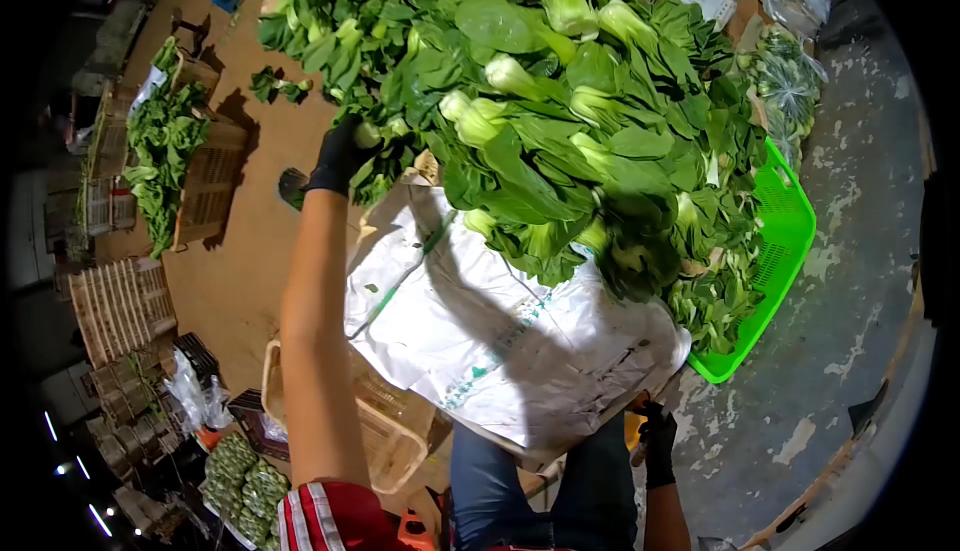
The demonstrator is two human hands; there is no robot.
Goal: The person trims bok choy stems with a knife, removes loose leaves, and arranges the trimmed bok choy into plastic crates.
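Note:
A large heap of green bok choy (600, 141) with pale stems fills the top middle of the head view. My left hand (338, 158), in a black glove, reaches to the heap's left edge. Its fingers close at a bok choy stem (368, 136), partly hidden among leaves. Below the heap, a white sack (500, 351) with green print is spread out in front of my legs. Low on the right, my right hand (657, 441), also black-gloved, is beside the sack's corner. Its fingers are curled by a small orange-brown object, too unclear to name.
A bright green plastic crate (785, 251) stands right of the heap. At left are a crate topped with leafy greens (165, 156) and a slatted crate (122, 309). A tan plastic basket (385, 441) sits under my left arm. Bagged vegetables (243, 491) lie lower left.

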